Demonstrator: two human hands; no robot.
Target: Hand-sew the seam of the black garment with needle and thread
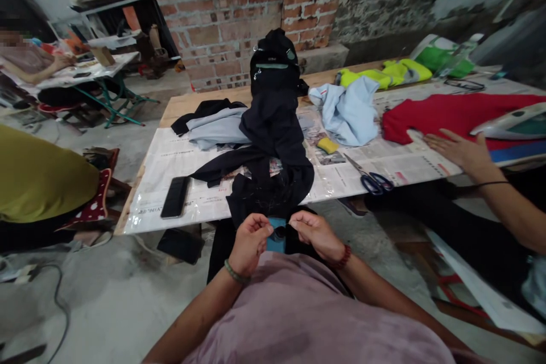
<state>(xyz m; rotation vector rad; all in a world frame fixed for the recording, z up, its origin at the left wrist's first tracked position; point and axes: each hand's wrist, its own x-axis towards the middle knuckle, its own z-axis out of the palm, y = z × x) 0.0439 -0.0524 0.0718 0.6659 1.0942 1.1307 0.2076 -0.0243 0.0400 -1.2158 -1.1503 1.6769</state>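
While the left hand (252, 243) and the right hand (316, 233) face each other just short of the counter (147, 182), thumb and fingers of each are pinched narrow; whether they hold anything is too small to tell. A blue item (277, 245) shows between them. Just beyond, the dark cloth (279, 182) reaches the near edge, in front of a black bag (275, 60). A phone (174, 197) lies to its left, scissors (370, 177) and a sponge (327, 145) to its right.
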